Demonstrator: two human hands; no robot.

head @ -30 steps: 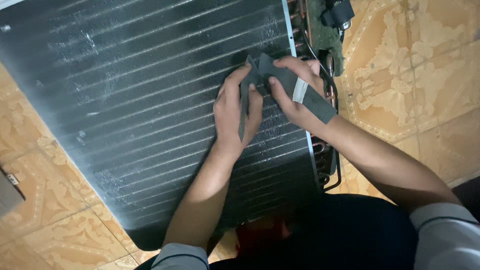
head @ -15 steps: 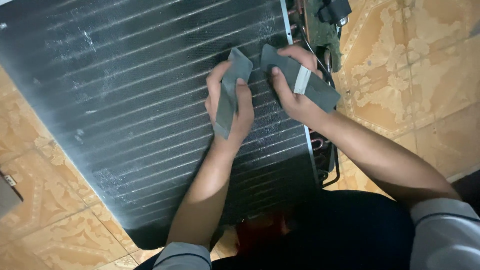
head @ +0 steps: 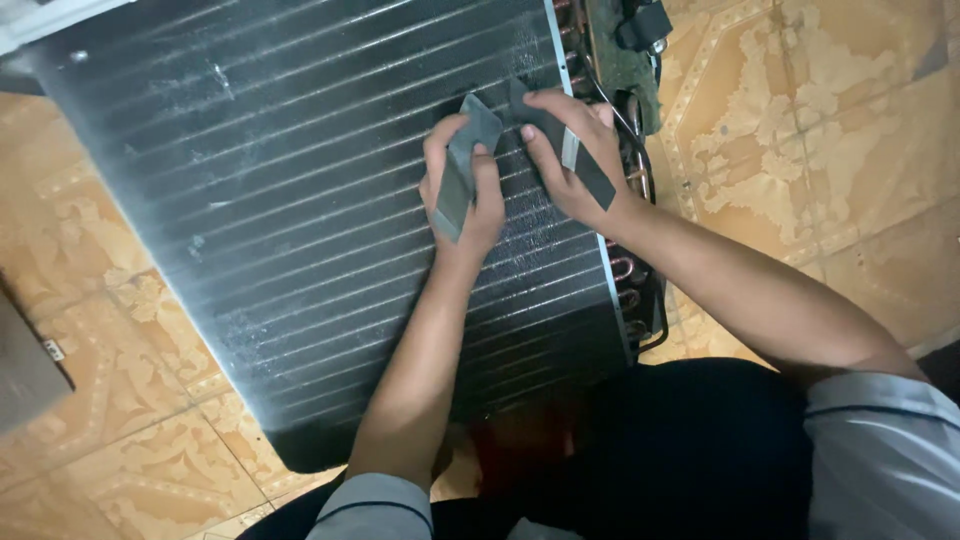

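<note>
Looking down at a finned coil panel (head: pixel 300 230) lying flat on a tan patterned tile floor (head: pixel 820 150), dark fins with pale horizontal tube lines running across it. Left hand (head: pixel 462 190) rests on the panel's right half, fingers together and curled around a grey foam strip (head: pixel 462 170) that runs from above the fingertips down across the palm; thumb presses the strip's right edge. Right hand (head: pixel 572 160) sits just beside it, touching the panel near its right edge, fingers pressed together over a second dark strip (head: pixel 592 178) that angles down toward the wrist (a pale band crosses it near the knuckles). The two strips' upper ends come close to each other near the top, cannot tell if they touch or are one piece. Along the panel's right edge: a metal end plate (head: pixel 585 200) with copper pipe bends (head: pixel 625 270) and black tubing beside it. A green circuit board (head: pixel 620 50) with a black part on it sits at the top right, just beyond the end plate. Both forearms are bare, grey sleeves (head: pixel 880 450) pushed up at the bottom of the view. Dark trousers (head: pixel 680 450) at the bottom, overlapping the panel's lower right corner. A grey object (head: pixel 25 370) cut off at the left edge, on the floor.
</note>
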